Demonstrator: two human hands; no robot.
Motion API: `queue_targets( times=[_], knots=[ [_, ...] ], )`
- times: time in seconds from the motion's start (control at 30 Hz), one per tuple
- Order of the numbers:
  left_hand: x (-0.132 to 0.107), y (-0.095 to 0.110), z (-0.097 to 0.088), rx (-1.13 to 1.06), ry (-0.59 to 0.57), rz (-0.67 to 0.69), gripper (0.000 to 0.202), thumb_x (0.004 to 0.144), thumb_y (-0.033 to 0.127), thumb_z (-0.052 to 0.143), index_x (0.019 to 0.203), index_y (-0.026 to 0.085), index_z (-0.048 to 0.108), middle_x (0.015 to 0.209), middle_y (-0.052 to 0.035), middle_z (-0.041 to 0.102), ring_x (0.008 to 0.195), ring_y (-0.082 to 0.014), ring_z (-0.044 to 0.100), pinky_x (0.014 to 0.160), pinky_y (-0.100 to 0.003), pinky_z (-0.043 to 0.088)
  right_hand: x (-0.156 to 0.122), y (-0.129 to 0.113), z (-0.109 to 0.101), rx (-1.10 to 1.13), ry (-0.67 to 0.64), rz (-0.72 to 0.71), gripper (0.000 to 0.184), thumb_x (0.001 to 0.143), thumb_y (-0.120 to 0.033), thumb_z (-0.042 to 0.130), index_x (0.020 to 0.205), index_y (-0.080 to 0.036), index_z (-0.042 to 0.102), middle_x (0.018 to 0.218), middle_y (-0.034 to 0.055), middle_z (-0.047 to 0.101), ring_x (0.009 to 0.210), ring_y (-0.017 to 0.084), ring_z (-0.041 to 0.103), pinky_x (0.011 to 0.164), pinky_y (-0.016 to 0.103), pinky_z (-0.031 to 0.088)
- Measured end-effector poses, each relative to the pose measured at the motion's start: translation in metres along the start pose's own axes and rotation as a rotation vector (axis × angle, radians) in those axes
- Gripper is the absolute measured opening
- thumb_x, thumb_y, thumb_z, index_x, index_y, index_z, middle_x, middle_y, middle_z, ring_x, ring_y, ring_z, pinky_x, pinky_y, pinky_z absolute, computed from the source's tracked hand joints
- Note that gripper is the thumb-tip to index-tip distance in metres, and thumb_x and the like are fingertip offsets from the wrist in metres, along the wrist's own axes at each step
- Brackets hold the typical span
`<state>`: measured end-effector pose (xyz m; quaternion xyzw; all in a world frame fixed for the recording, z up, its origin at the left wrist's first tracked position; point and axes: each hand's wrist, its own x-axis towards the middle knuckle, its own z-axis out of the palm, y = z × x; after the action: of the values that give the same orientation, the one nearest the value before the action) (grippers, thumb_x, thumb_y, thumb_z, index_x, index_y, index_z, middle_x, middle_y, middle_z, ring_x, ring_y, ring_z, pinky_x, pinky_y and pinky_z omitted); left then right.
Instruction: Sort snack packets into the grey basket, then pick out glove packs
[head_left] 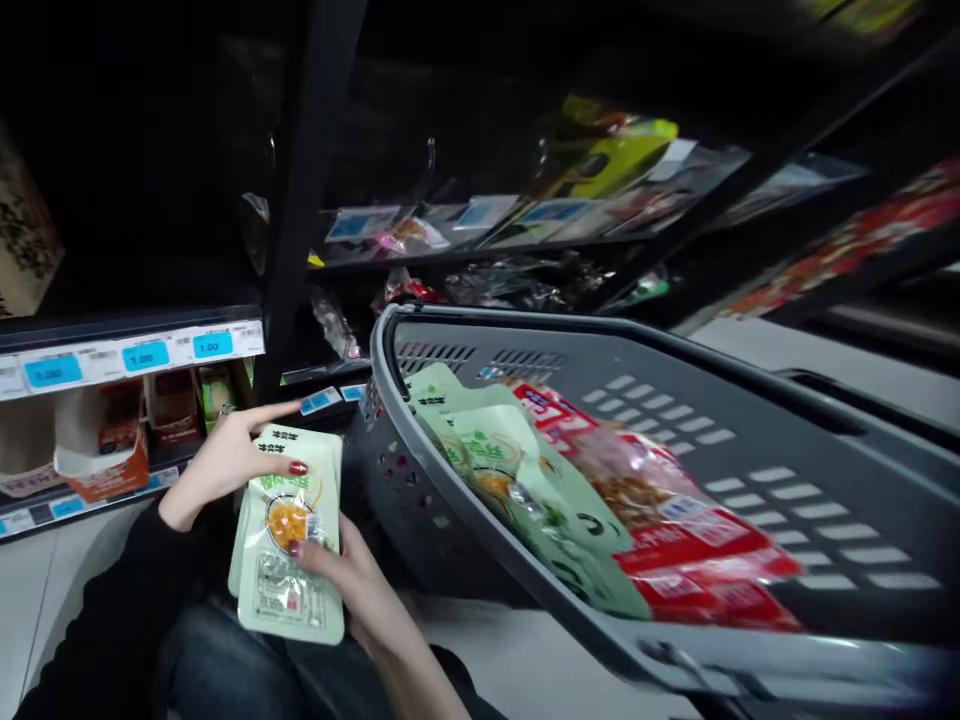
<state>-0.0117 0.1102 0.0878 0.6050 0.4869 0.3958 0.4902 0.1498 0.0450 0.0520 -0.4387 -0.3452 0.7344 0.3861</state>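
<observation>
Two Hands Hold Pale Green Packets [289, 575] Beside a Grey Basket [637, 365]

From where I stand, I see the person holding a small stack of these packets low, over the lap and just left of the basket. The left hand [232, 455] takes the stack at its upper left edge: the thumb lies on the front, and the index finger is stretched away from it, towards the shelf labels [321, 401]. Its other fingers are hidden behind. The right hand [367, 590] is clamped on the lower right side, with the thumb across the front; its remaining fingers I cannot see.

Inside the basket lie more green packets [487, 450], and against them some red packets [705, 540] with clear windows. At the left, an orange box [105, 465] stands on a low shelf, under a row of blue-and-white price tags [146, 355]. The upper shelves are dark and blurred.
</observation>
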Motion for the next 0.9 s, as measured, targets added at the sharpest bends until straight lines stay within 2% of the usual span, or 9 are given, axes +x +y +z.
queue_targets(
  times=[0.1,0.17,0.27,0.37,0.43,0.57,0.7,0.8,0.9],
  knots=[
    [0.013,-0.027,0.017,-0.349,0.094,-0.172,0.076,0.056,0.025,0.076,0.126,0.017,0.048,0.078,-0.0035,0.069,0.07,-0.0193,0.063,0.064,-0.028,0.048,0.015,0.008,-0.019,-0.018,0.135,-0.005,0.06,0.052,-0.034,0.08,0.103,-0.016,0.056,0.098,0.0096,0.067,0.093,0.03,0.061,0.081,0.043,0.049],
    [0.018,-0.042,0.03,-0.51,0.123,-0.27,0.067,0.056,0.023,0.076,0.118,0.016,0.053,0.078,-0.0041,0.07,0.07,-0.0197,0.064,0.063,-0.027,0.048,0.022,0.01,-0.031,-0.044,0.191,0.006,0.059,0.053,-0.039,0.079,0.102,-0.015,0.058,0.099,0.0108,0.066,0.093,0.031,0.061,0.081,0.043,0.049],
    [0.022,-0.06,0.048,-0.778,0.058,-0.418,0.052,0.055,0.018,0.073,0.106,0.018,0.06,0.092,-0.0069,0.07,0.084,-0.0247,0.064,0.072,-0.032,0.049,0.034,0.006,-0.042,-0.104,0.214,-0.005,0.054,0.057,-0.042,0.075,0.101,-0.016,0.06,0.097,0.0112,0.067,0.09,0.031,0.062,0.079,0.043,0.049],
    [0.023,-0.076,0.058,-0.926,0.05,-0.537,0.058,0.05,0.011,0.07,0.107,0.018,0.059,0.089,-0.008,0.071,0.084,-0.0276,0.065,0.074,-0.036,0.049,0.046,0.003,-0.046,-0.199,0.237,-0.037,0.048,0.058,-0.039,0.073,0.098,-0.016,0.063,0.094,0.0107,0.067,0.087,0.03,0.062,0.079,0.042,0.049],
    [0.023,-0.084,0.059,-0.94,0.081,-0.596,0.06,0.049,0.008,0.068,0.108,0.017,0.059,0.085,-0.0083,0.071,0.081,-0.0277,0.065,0.072,-0.036,0.049,0.052,0.007,-0.046,-0.209,0.267,-0.029,0.047,0.06,-0.04,0.07,0.1,-0.016,0.063,0.094,0.0109,0.067,0.087,0.03,0.062,0.079,0.042,0.049],
    [0.018,-0.086,0.06,-0.887,0.059,-0.719,0.056,0.047,0.007,0.065,0.103,0.015,0.062,0.077,-0.0081,0.071,0.074,-0.0278,0.065,0.065,-0.036,0.048,0.054,0.025,-0.045,-0.217,0.321,-0.004,0.052,0.062,-0.046,0.066,0.104,-0.015,0.063,0.098,0.0116,0.066,0.091,0.031,0.061,0.081,0.042,0.048],
    [0.011,-0.073,0.064,-0.884,0.001,-0.726,0.056,0.042,0.004,0.062,0.098,0.012,0.063,0.078,-0.0087,0.071,0.075,-0.0281,0.065,0.068,-0.036,0.048,0.045,0.036,-0.046,-0.247,0.287,-0.038,0.058,0.066,-0.048,0.062,0.115,-0.016,0.055,0.109,0.0112,0.062,0.1,0.03,0.058,0.086,0.042,0.046],
    [0.006,-0.067,0.067,-0.926,0.009,-0.7,0.054,0.043,0.005,0.06,0.097,0.011,0.063,0.081,-0.0101,0.071,0.078,-0.0286,0.065,0.071,-0.037,0.048,0.035,0.03,-0.045,-0.516,0.393,-0.101,0.062,0.067,-0.05,0.061,0.117,-0.014,0.052,0.121,0.0169,0.053,0.119,0.037,0.041,0.097,0.051,0.033],
    [0.0,-0.068,0.067,-0.975,0.023,-0.672,0.049,0.045,0.006,0.06,0.094,0.011,0.064,0.083,-0.0107,0.071,0.081,-0.0293,0.065,0.075,-0.039,0.048,0.027,0.016,-0.038,-0.778,0.486,-0.218,0.062,0.066,-0.049,0.062,0.113,-0.01,0.052,0.124,0.0241,0.046,0.125,0.043,0.026,0.1,0.06,0.021]
  ],
)
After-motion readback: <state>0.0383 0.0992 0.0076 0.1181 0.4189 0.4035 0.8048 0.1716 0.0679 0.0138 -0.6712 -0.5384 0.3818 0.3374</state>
